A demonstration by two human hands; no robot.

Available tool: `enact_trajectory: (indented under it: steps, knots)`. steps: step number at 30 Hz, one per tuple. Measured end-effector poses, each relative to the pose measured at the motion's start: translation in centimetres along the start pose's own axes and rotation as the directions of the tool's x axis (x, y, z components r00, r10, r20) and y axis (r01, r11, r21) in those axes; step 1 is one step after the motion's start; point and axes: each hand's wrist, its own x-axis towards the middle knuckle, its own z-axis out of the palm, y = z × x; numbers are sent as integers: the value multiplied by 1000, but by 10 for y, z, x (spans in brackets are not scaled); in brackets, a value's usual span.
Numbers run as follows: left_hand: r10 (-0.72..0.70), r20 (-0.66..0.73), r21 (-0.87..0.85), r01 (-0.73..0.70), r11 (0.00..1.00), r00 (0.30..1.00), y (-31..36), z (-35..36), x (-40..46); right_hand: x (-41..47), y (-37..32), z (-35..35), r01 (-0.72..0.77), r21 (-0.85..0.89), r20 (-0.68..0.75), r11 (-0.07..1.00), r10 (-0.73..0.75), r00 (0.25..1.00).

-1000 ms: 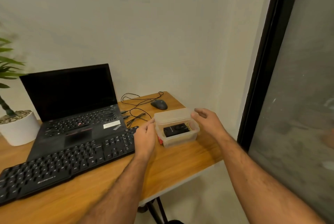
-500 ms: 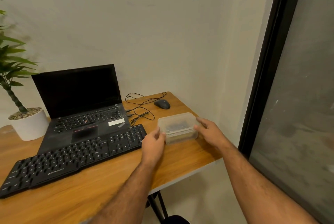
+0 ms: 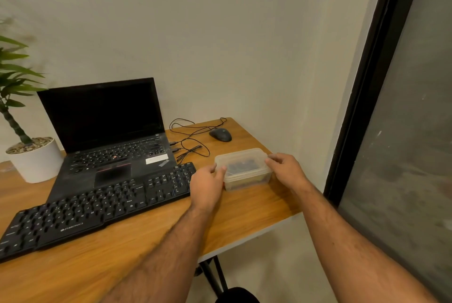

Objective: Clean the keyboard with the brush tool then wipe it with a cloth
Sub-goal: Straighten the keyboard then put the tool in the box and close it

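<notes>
— Far left?
— Green potted plant [image 3: 18, 97] in a white pot [image 3: 36, 163], pebbles on top, standing on the wooden desk [image 3: 137, 241] against a plain pale wall [image 3: 220, 46].

— Next along?
— Open black laptop [image 3: 107, 131], screen dark, white sticker on the palm rest. Just in front, touching or nearly so, a black keyboard [image 3: 97, 205], lying at a slant from the near left edge up toward the middle of the desk.

— Behind the keyboard's right end?
— Loose black cables [image 3: 193, 141] looping across the wood to a dark mouse [image 3: 220, 134] near the back corner.

— And the hands?
— Left hand [image 3: 208, 185] over the keyboard's right end, fingers curled, fingertips pinching the left rim of a translucent plastic box [image 3: 244, 170] with its lid on. Right hand [image 3: 286, 170] opposite, fingers bent over the box's right rim, gripping it. Box resting on the desk just right of the keyboard; something dark inside, too blurred through the plastic to name.

— Surface itself?
— Warm wood grain, pale edge band along the right side, black metal leg [image 3: 215, 275] underneath.

— Far right?
— Tall black frame [image 3: 362, 97] running floor to ceiling, then a greyish pane [image 3: 411, 131], murky, nothing legible behind it.
</notes>
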Motion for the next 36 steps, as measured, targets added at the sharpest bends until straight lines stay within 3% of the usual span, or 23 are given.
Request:
enact_trajectory:
  steps: [4,7,12,17,24,36]
  knots:
    - [-18,34,32,17,999,999,2,1,4,5,-2,3,-30,7,-38,1000,30,999]
    - [-41,22,14,41,999,999,-1,4,6,7,-1,4,-126,86,-49,988,131,990]
    - [-70,-20,35,71,997,997,0,4,7,9,-13,-3,-410,297,131,862,388,912]
    - [-66,-21,31,66,997,998,-1,5,4,17,-11,-9,-600,344,262,722,540,800]
    - [-73,-15,32,73,997,997,0,4,4,21,-13,-3,-517,227,98,826,508,856]
    - [-64,-12,43,65,997,998,-1,6,4,20,-17,8,-325,-182,-62,928,319,946]
